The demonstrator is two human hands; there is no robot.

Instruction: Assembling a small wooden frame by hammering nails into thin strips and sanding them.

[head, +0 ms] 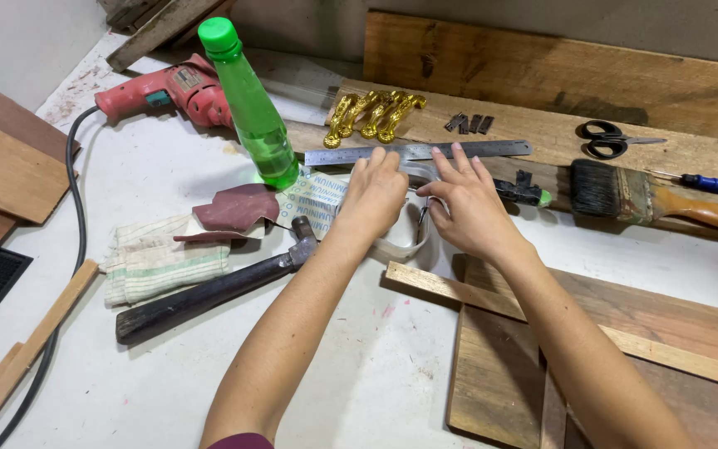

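Observation:
My left hand (377, 193) and my right hand (467, 204) meet at the middle of the white table (359, 366), both closed around a pale, curled strip of white banding (405, 241) that loops down between them. The fingers of both hands also reach up to a steel ruler (417, 151) lying flat just behind them. What the fingers pinch under the palms is hidden.
A green plastic bottle (255, 108), a red electric drill (168, 91), gold handles (371, 112), a hammer (218, 287), sandpaper (234, 208) and a folded cloth (155, 258) lie left. Scissors (612, 140), a paintbrush (650, 199), a blue screwdriver (708, 185) and wooden boards (592, 357) lie right.

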